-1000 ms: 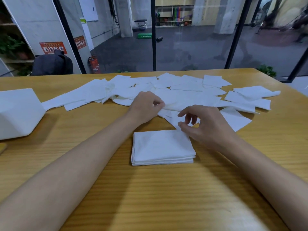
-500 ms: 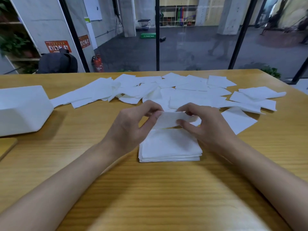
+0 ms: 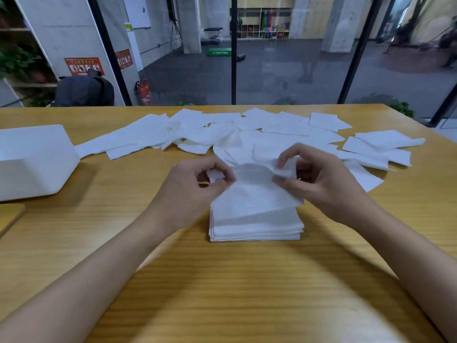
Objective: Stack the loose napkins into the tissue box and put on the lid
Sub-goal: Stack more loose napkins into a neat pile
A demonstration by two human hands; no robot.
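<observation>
A white napkin (image 3: 252, 191) hangs spread between my hands just above a neat stack of napkins (image 3: 256, 227) in the middle of the table. My left hand (image 3: 195, 184) pinches its left corner. My right hand (image 3: 314, 179) pinches its right corner, which is crumpled. Several loose napkins (image 3: 222, 131) lie scattered across the far half of the table. The white tissue box (image 3: 32, 159) stands at the left edge.
The wooden table (image 3: 222, 280) stretches toward me below the stack. A thin wooden board (image 3: 10, 216), only partly seen, lies at the left edge below the box. Glass panes with black frames stand behind the table's far edge.
My hands picked one napkin out of the scattered pile and brought it toward me. They now hold it unfolded over the stack.
</observation>
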